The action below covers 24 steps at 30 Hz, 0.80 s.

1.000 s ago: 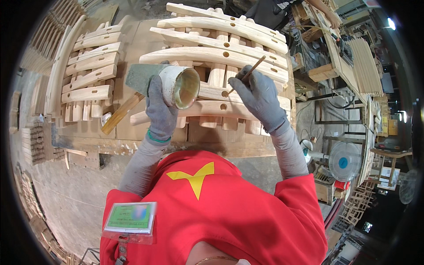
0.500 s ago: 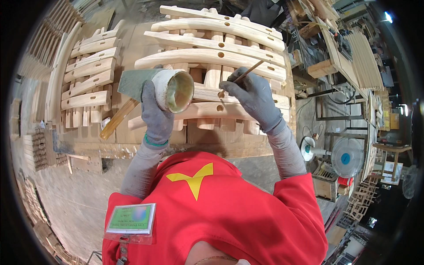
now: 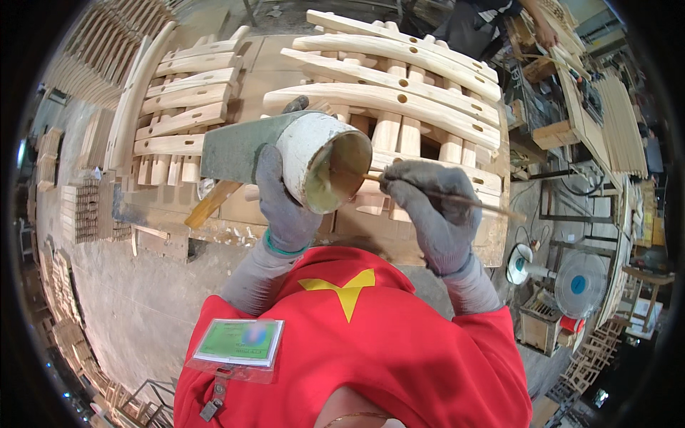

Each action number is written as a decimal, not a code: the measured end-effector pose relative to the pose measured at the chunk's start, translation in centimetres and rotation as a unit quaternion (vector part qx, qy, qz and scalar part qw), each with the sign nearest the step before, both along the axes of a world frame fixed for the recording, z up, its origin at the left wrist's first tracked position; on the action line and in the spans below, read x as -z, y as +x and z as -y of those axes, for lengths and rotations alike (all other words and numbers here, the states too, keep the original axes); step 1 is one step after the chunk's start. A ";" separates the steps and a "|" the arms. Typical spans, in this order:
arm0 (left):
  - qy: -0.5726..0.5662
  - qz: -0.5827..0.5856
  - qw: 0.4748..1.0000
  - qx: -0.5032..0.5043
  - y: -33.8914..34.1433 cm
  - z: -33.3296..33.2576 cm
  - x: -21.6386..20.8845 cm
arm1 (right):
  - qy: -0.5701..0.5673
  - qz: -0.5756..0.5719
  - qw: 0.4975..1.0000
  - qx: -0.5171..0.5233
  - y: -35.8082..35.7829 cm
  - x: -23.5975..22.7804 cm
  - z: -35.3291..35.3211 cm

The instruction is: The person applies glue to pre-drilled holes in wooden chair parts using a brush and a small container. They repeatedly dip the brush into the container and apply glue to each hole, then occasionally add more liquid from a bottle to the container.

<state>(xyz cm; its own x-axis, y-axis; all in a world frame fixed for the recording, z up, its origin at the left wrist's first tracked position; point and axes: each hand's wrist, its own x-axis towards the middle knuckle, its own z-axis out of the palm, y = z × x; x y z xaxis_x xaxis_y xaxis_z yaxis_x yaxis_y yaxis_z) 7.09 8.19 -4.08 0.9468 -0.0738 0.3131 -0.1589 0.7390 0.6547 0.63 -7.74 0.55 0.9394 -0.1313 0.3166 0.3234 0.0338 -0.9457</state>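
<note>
My left hand (image 3: pixel 285 192), in a grey glove, is closed around a white cup (image 3: pixel 303 153) tilted with its mouth to the right. Pale, yellowish residue coats the cup's inside. A flat grey-green piece (image 3: pixel 232 151) juts out leftward behind the cup; whether the two are joined I cannot tell. Gloved in grey too, my right hand (image 3: pixel 435 207) pinches a thin wooden stick (image 3: pixel 492 208), its left tip at the cup's mouth. Beyond both hands lie curved wooden rails (image 3: pixel 399 98) with holes, laid across other wooden pieces.
A yellowish wooden handle (image 3: pixel 210 205) shows below the grey-green piece. Another stack of wooden rails (image 3: pixel 182 114) lies left on the worktable (image 3: pixel 235 232). White fans (image 3: pixel 579 284) stand at right. At the far right, another person's hand (image 3: pixel 546 34) reaches over wooden parts.
My right hand has come down from the rail holes and brought the stick's tip to the cup. The cup appears nearer and further right. The view has shifted, and another person's hand now shows.
</note>
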 end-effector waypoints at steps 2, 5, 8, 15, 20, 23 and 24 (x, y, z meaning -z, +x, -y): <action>-0.047 0.000 0.999 0.001 -0.1 -0.4 -0.2 | -0.008 -0.014 1.000 -0.013 -0.9 0.9 -0.5; -0.035 -0.013 0.998 -0.057 -0.1 -0.4 -1.1 | -0.153 0.025 0.985 -0.071 -2.4 0.4 0.2; 0.064 -0.008 0.994 -0.089 -0.2 -0.7 -1.6 | -0.011 0.116 0.992 -0.057 -3.1 1.4 -0.5; 0.051 -0.007 0.998 -0.024 -0.5 -0.3 -2.5 | 0.077 0.039 0.994 -0.067 -2.6 1.5 -1.2; 0.066 -0.053 0.994 -0.064 -0.5 -0.1 -2.6 | 0.118 0.081 0.989 -0.036 -4.1 2.9 -1.3; -0.022 -0.083 0.995 -0.044 -0.6 0.3 -1.7 | 0.169 0.074 0.983 0.010 -4.5 2.7 -1.4; 0.110 -0.008 0.986 -0.127 -0.3 0.1 -0.8 | 0.180 0.067 0.981 0.031 -4.1 2.3 -1.2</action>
